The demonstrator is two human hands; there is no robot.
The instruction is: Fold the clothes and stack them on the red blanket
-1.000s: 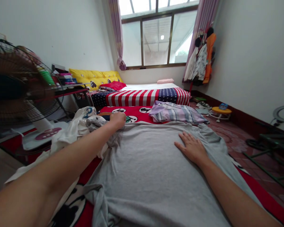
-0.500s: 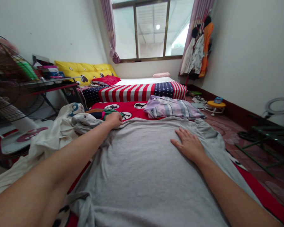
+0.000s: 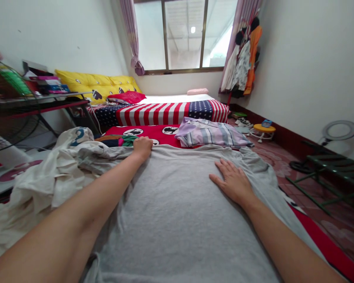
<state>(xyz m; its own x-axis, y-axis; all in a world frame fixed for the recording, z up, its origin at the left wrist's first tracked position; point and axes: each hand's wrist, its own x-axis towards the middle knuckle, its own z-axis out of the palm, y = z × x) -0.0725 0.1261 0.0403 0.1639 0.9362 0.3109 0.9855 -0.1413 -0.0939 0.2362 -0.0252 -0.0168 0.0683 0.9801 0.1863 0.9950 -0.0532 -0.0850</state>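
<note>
Judging from how the cloth lies, a fresh crease could be dragged into the grey shirt [image 3: 177, 212] if its far edge is pulled by the left hand [image 3: 142, 146] — closed on that edge — while the middle is pinned. The right hand [image 3: 234, 182] is laid flat on the shirt, fingers spread, gripping nothing. The shirt is spread under both hands; the cream heap [image 3: 56, 169] is touched at the shirt's left edge and could be caught up — the striped garment [image 3: 211, 133] is seen just beyond the shirt.

Daylight poured from the window [image 3: 184, 35] beyond the left hand [image 3: 142, 146], washing the glass white. Shadows stayed soft, walls bowed at the edges, and the near forearms blurred.
</note>
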